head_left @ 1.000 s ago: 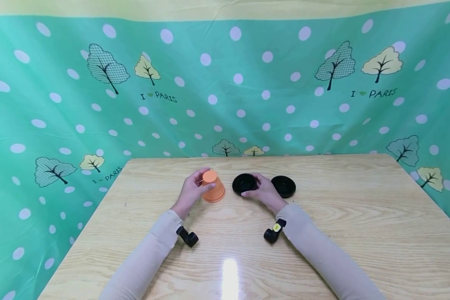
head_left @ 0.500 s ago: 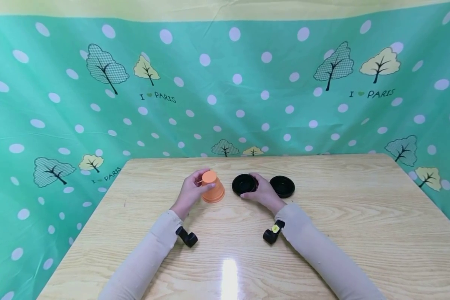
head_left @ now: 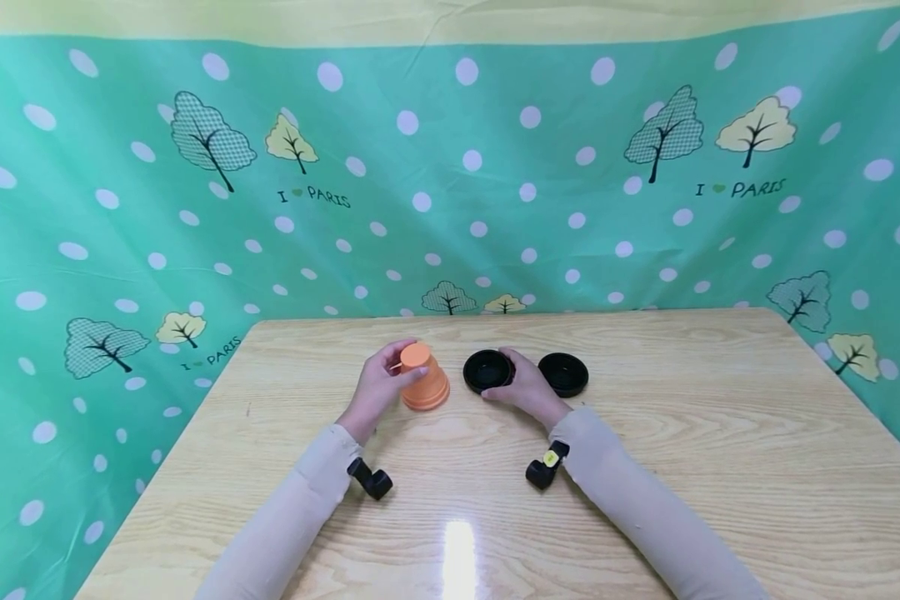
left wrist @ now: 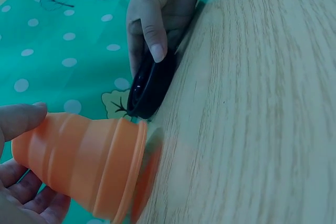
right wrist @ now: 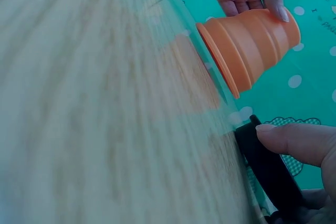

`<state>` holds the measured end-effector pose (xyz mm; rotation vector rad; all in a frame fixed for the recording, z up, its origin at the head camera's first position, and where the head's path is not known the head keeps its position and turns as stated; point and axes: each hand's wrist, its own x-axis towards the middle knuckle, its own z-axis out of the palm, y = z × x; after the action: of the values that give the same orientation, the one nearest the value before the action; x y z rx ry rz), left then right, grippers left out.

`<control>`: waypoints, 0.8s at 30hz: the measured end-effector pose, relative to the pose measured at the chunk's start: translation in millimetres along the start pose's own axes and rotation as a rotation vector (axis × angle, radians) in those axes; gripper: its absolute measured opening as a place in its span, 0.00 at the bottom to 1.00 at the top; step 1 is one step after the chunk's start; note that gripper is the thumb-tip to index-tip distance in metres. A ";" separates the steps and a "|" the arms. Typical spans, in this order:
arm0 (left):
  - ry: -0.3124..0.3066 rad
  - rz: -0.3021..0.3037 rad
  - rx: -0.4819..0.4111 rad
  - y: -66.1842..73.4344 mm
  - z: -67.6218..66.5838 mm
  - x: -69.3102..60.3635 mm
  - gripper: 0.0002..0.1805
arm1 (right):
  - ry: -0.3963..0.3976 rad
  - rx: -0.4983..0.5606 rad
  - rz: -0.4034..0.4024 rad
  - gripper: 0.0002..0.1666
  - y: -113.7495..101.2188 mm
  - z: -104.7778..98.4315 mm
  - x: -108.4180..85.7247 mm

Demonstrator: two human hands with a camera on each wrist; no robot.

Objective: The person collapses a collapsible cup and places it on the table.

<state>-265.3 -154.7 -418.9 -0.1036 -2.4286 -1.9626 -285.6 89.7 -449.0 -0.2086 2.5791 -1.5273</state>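
An orange ridged cup (head_left: 426, 385) stands upside down, wide rim lowest, gripped around its narrow upper part by the left hand (head_left: 378, 385). In the left wrist view the cup (left wrist: 79, 156) shows a slight gap between its rim and the table. Right of it, the right hand (head_left: 531, 387) holds a round black dish (head_left: 486, 372) by its right side, thumb at the near edge. The right wrist view shows the thumb on the rim of the black dish (right wrist: 270, 171). A second black dish (head_left: 564, 375) lies just behind and right of the right hand, hollow side up.
The wooden table (head_left: 450, 467) reaches back to a green dotted curtain (head_left: 450, 167) with printed trees. A black wrist camera (head_left: 372, 478) sits on the left wrist, another camera (head_left: 546, 467) on the right. Both forearms come in from the near edge.
The left hand and the orange cup have shifted very slightly toward the near left, and the cup's rim seems tilted up a little. The right hand keeps its hold on the black dish.
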 end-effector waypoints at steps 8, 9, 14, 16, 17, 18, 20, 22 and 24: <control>-0.008 0.021 -0.032 3.8 3.4 -3.9 0.29 | -0.008 0.033 0.007 0.52 0.7 -0.8 -1.4; -0.011 0.027 -0.036 4.6 3.8 -4.3 0.30 | -0.006 0.043 0.010 0.52 0.3 -1.0 -1.7; -0.026 0.060 -0.048 9.2 6.9 -5.6 0.30 | -0.004 0.057 0.006 0.50 -1.7 -0.9 -1.9; -0.032 0.066 -0.048 11.1 8.2 -6.2 0.29 | -0.001 0.047 0.009 0.49 -2.3 -0.9 -1.7; -0.036 0.070 -0.048 12.1 8.7 -6.7 0.29 | 0.000 0.041 0.011 0.49 -2.4 -1.0 -1.7; -0.039 0.074 -0.048 13.4 9.5 -7.3 0.29 | 0.000 0.040 0.011 0.49 -2.5 -1.4 -1.6; -0.042 0.077 -0.045 16.2 10.7 -8.9 0.29 | 0.000 0.035 0.005 0.48 -3.2 -2.3 -2.1; -0.046 0.081 -0.043 18.4 11.6 -10.3 0.29 | -0.001 0.029 0.001 0.47 -4.4 -3.3 -2.8; -0.052 0.084 -0.043 21.0 12.2 -12.2 0.30 | -0.001 0.019 -0.006 0.46 -6.4 -4.3 -4.6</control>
<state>-251.5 -138.9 -401.6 -0.2562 -2.3705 -2.0008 -281.6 91.2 -441.1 -0.2151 2.5642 -1.5530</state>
